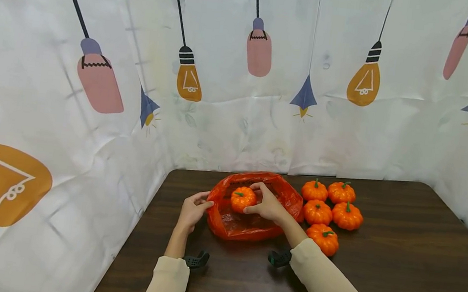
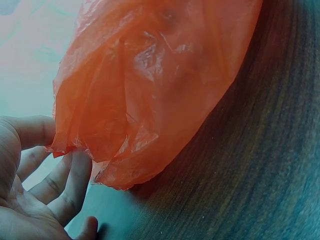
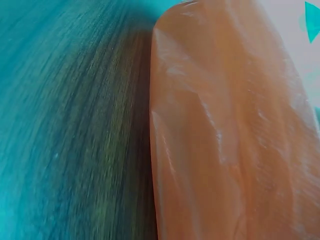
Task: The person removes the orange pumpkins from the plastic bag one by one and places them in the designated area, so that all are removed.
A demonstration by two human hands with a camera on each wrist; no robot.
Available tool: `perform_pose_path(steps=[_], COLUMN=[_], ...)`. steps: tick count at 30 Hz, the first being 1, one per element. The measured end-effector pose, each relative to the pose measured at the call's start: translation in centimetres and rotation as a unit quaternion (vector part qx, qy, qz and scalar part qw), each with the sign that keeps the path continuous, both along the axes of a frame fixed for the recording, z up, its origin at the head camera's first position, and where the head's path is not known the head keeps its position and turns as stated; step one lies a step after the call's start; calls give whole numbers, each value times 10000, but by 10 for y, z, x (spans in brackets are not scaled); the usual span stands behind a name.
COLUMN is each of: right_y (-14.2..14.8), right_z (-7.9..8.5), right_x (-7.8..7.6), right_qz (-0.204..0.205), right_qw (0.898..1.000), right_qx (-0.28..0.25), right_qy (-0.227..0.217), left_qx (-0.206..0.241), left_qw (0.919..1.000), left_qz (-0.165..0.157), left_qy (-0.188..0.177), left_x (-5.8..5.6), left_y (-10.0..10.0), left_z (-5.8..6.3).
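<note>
A thin red plastic bag [image 1: 228,232] lies on the table with its mouth spread wide. At the bag's left rim my left hand [image 1: 193,211] pinches the edge between thumb and fingers; the left wrist view shows the fingers at the crumpled bag [image 2: 150,100] edge. My right hand [image 1: 269,205] grips a small orange toy pumpkin [image 1: 243,199] with a green stem, over the bag's opening. In the right wrist view the bag's side [image 3: 220,120] fills much of the picture and hides that hand and the pumpkin.
To the right of the bag stand several more toy pumpkins [image 1: 317,212], grouped close together, the nearest one [image 1: 323,239] beside my right forearm. The dark wood table [image 1: 403,261] extends to the right. A white cloth wall [image 1: 235,131] with printed lamps borders the back and left.
</note>
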State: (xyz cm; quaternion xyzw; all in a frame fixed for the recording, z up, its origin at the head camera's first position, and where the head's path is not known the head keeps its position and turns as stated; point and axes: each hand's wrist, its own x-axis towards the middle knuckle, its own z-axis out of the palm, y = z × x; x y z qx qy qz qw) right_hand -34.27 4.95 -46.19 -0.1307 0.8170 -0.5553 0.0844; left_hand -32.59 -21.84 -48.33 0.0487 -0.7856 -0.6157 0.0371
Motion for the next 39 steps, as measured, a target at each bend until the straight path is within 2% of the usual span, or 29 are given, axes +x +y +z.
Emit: perform_pose_path(steps=[9, 11, 13, 15, 17, 20, 26, 39], right_y=[10, 12, 14, 16, 18, 21, 27, 47], right_z=[12, 16, 18, 20, 22, 26, 30, 35], right_x=[10, 13, 16, 19, 21, 25, 32, 50], right_qz=[164, 193, 222, 261, 284, 295, 411, 496], right_qw=[9998, 9997, 9995, 9993, 9992, 9988, 9978, 9974], right_qx=[52, 88, 118, 128, 115, 132, 139, -18], right_qy=[107, 151, 192, 233, 259, 361, 510, 531], left_qx=[42, 43, 20, -1, -48, -28, 32, -11], left_qw=[10000, 9999, 9998, 9999, 9999, 10000, 10000, 9999], left_qz=[-59, -106, -158, -128, -72, 30, 3, 19], left_qy=[-8, -65, -99, -105, -80, -23, -13, 100], left_x=[2, 4, 12, 12, 12, 3, 4, 0], left_y=[-1, 0, 2, 2, 2, -1, -1, 0], left_z=[1, 7, 18, 18, 17, 3, 4, -1])
